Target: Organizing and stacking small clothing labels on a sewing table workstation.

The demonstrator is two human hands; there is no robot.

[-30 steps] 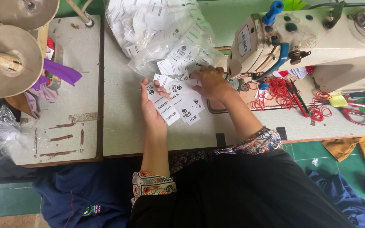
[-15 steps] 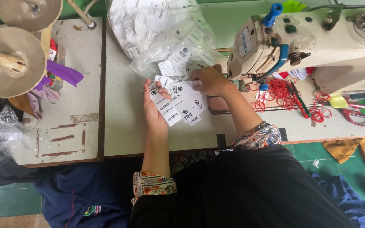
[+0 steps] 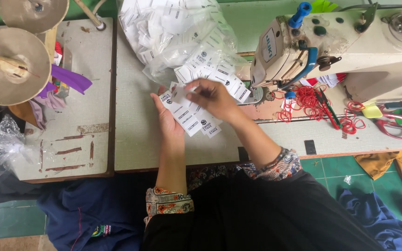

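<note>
My left hand (image 3: 169, 117) lies palm up on the grey table and holds a fan of several white printed labels (image 3: 190, 122). My right hand (image 3: 211, 95) rests on top of that fan, fingers pinching one label near its upper end. Just beyond the hands lies a clear plastic bag (image 3: 177, 37) full of more white labels, some spilling out at its mouth (image 3: 224, 76).
A cream sewing machine (image 3: 350, 51) stands at the right with red thread (image 3: 308, 100) tangled beside it and scissors (image 3: 391, 126). Thread cones (image 3: 12, 65) and purple cloth (image 3: 68, 79) sit at the left. A gap (image 3: 113, 93) splits the two tabletops. Crumpled clear plastic (image 3: 1, 148) hangs at the left edge.
My right hand has moved left from the loose labels by the machine onto the fan in my left hand. My left hand has stayed in place.
</note>
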